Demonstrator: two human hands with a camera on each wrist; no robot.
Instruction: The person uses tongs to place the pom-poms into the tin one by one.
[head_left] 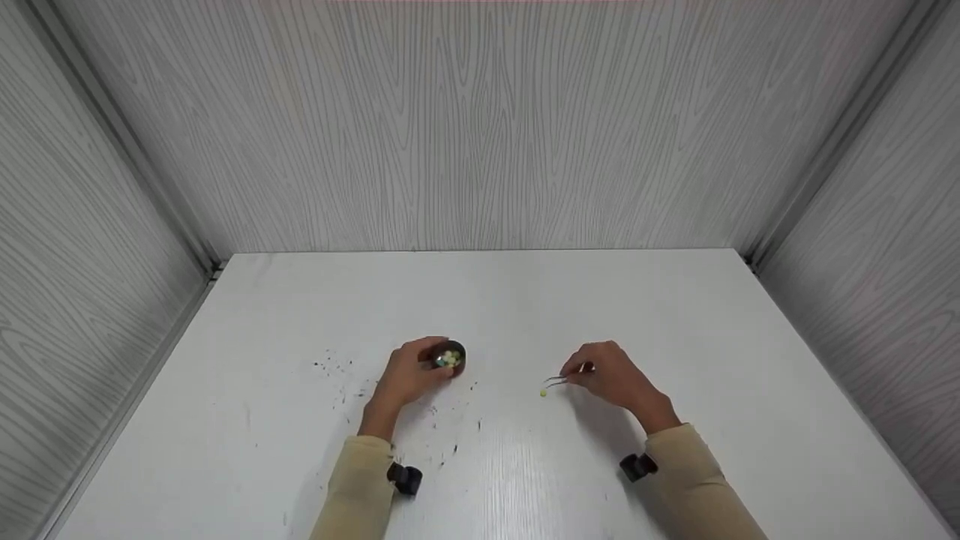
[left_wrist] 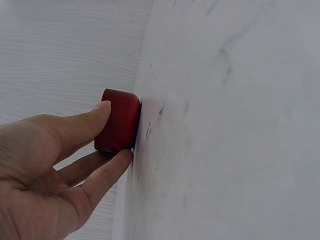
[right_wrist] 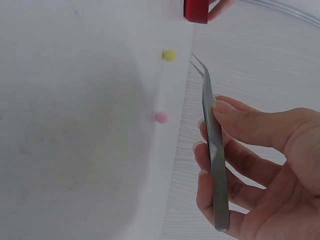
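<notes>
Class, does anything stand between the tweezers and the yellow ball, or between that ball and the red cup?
Nothing visible does: the tweezers end close to the yellow ball, and only speckled tabletop lies between it and the red cup in the left hand.

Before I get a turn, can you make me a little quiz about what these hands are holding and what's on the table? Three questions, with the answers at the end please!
1. Which hand holds the tweezers?
2. Yes or no: is the red cup empty?
3. Fill in: in the right wrist view, a pink ball and a ____ ball lie on the table.

Key:
1. The right hand.
2. No, small balls are inside.
3. Yellow: the yellow ball.
</notes>
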